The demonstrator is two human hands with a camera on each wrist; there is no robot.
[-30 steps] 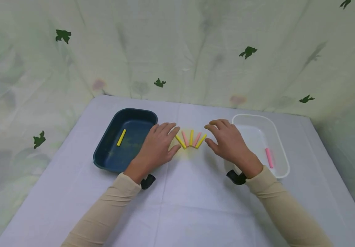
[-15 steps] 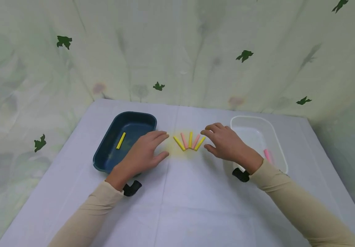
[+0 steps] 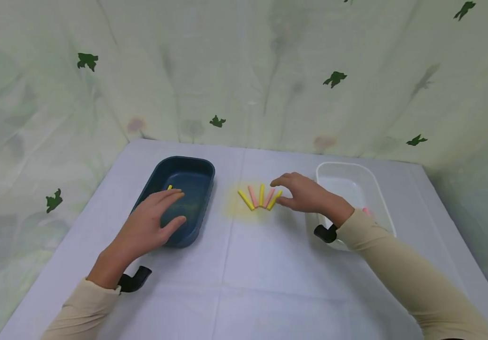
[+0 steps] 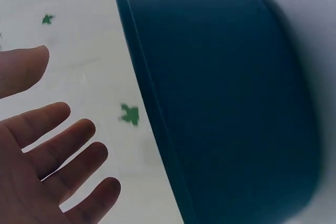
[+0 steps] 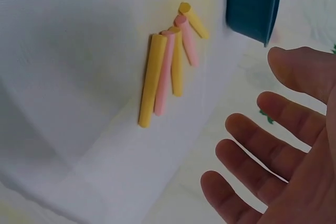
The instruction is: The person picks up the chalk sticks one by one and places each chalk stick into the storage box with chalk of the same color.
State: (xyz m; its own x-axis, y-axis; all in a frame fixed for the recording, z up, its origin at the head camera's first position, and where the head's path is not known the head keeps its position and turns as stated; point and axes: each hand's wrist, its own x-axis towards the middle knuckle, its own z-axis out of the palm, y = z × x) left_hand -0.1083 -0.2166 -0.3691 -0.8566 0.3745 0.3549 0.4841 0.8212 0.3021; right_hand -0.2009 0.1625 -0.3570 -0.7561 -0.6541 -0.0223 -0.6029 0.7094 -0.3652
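Several chalk sticks, yellow (image 3: 246, 200) and pink (image 3: 253, 196) in turn, lie fanned out mid-table. My right hand (image 3: 303, 192) hovers beside the rightmost yellow chalk (image 5: 152, 81); the right wrist view shows its fingers spread apart, holding nothing. Over the near left side of the dark blue tub (image 3: 201, 208) is my left hand (image 3: 148, 226), its fingers extended and nothing in them. The tub's outer wall (image 4: 220, 98) fills much of the left wrist view. Inside the tub a yellow chalk (image 3: 170, 187) is mostly hidden behind the left hand.
A white tub (image 3: 371, 189) stands at the right, with a pink chalk (image 3: 366, 211) in it, partly hidden by the right sleeve. The white tablecloth (image 3: 269, 274) ends at a patterned cloth wall (image 3: 252, 94) behind.
My left hand has drawn away from the chalk fan, leftward and toward me, to the blue tub. My right hand has shifted slightly left, closer to the fan. The chalks stay in place.
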